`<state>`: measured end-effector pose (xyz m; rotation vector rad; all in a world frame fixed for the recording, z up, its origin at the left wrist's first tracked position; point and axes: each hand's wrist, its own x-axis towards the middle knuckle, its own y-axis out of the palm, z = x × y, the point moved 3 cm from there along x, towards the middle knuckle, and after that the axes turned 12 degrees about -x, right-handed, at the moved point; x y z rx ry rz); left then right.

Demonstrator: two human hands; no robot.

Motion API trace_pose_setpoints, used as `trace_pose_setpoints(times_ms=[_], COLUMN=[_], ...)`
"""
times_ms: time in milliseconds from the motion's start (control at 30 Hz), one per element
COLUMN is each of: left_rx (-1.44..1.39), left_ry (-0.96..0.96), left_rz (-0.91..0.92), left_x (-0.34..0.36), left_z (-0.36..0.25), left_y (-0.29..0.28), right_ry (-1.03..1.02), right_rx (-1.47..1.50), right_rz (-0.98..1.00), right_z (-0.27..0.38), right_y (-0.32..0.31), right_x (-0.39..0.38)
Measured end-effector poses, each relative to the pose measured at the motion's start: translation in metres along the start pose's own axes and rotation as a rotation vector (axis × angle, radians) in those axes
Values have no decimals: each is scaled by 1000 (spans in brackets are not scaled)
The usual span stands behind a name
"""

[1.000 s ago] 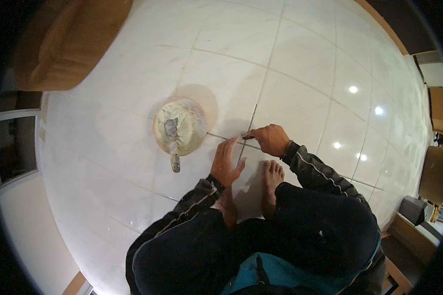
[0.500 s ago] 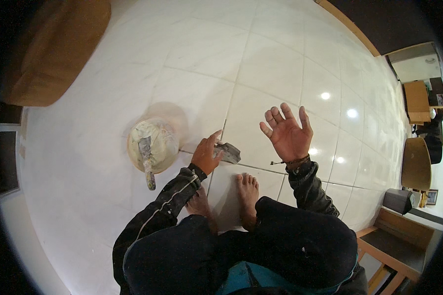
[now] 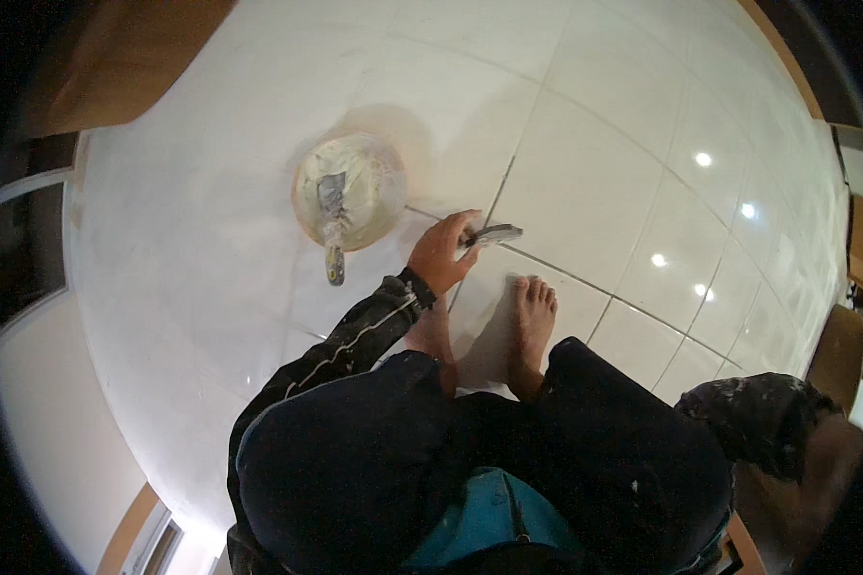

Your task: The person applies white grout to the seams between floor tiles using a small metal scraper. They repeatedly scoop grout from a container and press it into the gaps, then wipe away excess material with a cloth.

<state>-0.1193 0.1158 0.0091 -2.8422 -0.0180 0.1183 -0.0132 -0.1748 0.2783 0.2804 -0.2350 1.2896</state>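
My left hand (image 3: pixel 441 251) is closed around one end of a thin, curved grey pad (image 3: pixel 497 234), held low over the tiles in front of my feet. Its exact kind I cannot make out. My right hand (image 3: pixel 829 465) is at the far lower right, dark and smeared, its fingers indistinct. Left of my left hand stands a round tub (image 3: pixel 385 213) filled with pale, creamy paste. Across the paste lies a putty knife (image 3: pixel 333 230), its blade smeared and its speckled handle sticking out over the near rim.
Glossy white floor tiles (image 3: pixel 585 182) with dark joint lines spread ahead. My bare feet (image 3: pixel 533 326) are planted just below the pad. A brown piece of furniture (image 3: pixel 115 67) stands at the upper left, and a rounded wooden chair back (image 3: pixel 834 350) at the right.
My right hand, raised open over the tiles before, has swung down to the lower right. The grey pad is now seen more edge-on in my left hand. The whole view has shifted.
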Motion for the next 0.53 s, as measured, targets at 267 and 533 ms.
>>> trace_pose_setpoints(times_ms=[267,533], left_rx=[-39,-116], left_ry=[-26,-95], left_rz=[-26,45], left_x=[3,4], left_z=[-10,-6], left_y=[7,7], right_ry=[276,572], right_rx=[-75,-232], right_rz=[-97,-44], right_z=[47,79], right_y=[17,22], right_x=[8,-10])
